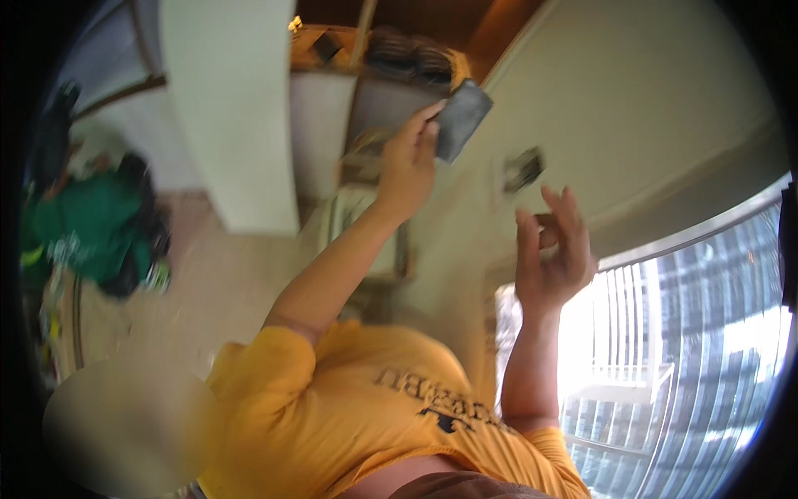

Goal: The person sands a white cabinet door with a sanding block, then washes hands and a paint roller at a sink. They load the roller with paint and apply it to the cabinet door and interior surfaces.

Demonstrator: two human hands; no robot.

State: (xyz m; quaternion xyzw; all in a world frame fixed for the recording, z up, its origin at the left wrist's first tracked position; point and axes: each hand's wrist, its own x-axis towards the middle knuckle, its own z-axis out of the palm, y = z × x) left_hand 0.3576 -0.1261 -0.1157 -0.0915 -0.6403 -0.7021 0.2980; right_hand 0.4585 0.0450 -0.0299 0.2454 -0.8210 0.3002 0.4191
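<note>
Yellow shirt [366,407] | left hand [407,166]: grey slab [463,121] | long axis: up-right

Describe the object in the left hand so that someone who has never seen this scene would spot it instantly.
From the yellow shirt, go up the picture to the left hand. At its fingertips is the slab, flat, four-cornered and grey. Unlike the smaller dark fitting on the wall near the right hand, it is held.
</note>
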